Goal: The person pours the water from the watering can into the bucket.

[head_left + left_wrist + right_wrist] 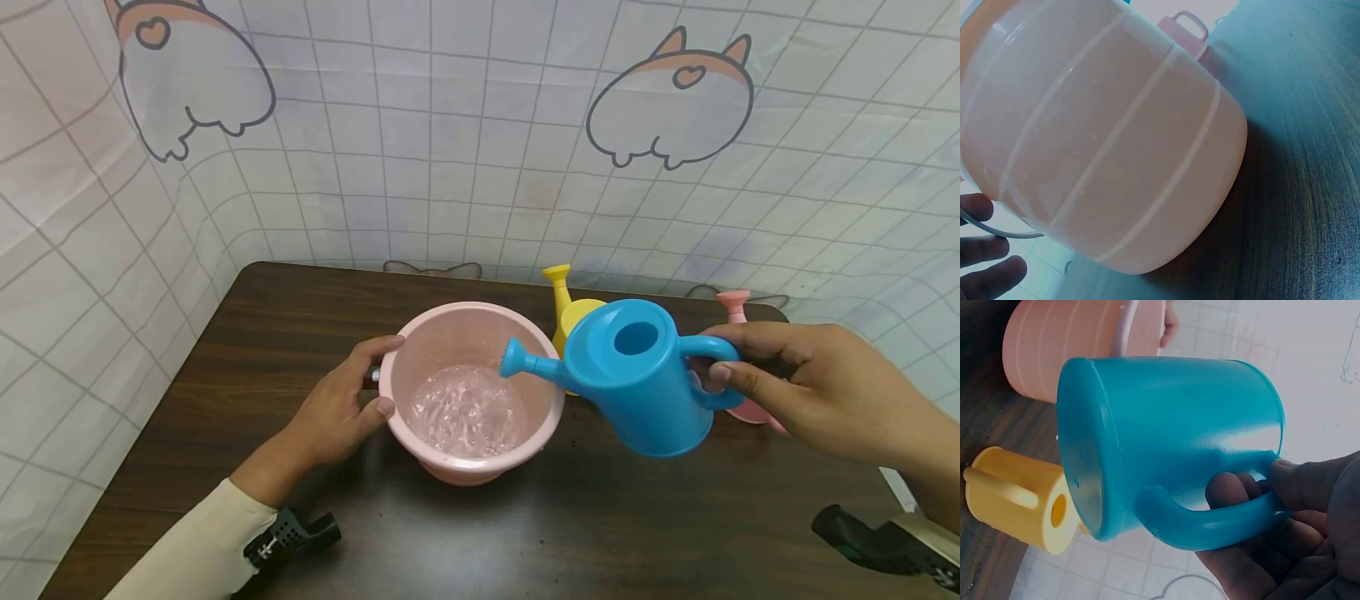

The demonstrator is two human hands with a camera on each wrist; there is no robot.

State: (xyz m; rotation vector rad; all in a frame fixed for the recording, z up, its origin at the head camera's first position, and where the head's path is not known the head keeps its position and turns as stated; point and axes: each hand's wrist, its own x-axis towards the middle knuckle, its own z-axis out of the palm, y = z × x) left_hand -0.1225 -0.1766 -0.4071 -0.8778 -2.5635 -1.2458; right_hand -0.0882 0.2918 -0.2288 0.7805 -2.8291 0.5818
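A pink bucket (pixel 462 472) stands on the dark table with rippling clear water in it. My left hand (pixel 337 408) grips its left rim, thumb on the near side; in the left wrist view the bucket (pixel 1116 137) fills the frame, with fingertips (pixel 997 275) beside its thin handle. By its handle, my right hand (pixel 832 387) holds a blue watering can (pixel 645 383) raised and tilted left, its spout head over the bucket's right part. The right wrist view shows fingers and thumb round the handle of the blue can (pixel 1179 419).
A yellow watering can (pixel 581 314) stands behind the blue one, partly hidden. Farther right, a pink watering can (pixel 733 307) is partly covered by my right hand. The dark table (pixel 300 308) meets a grid-patterned cloth (pixel 450 150) at its back edge. Small drops dot the tabletop.
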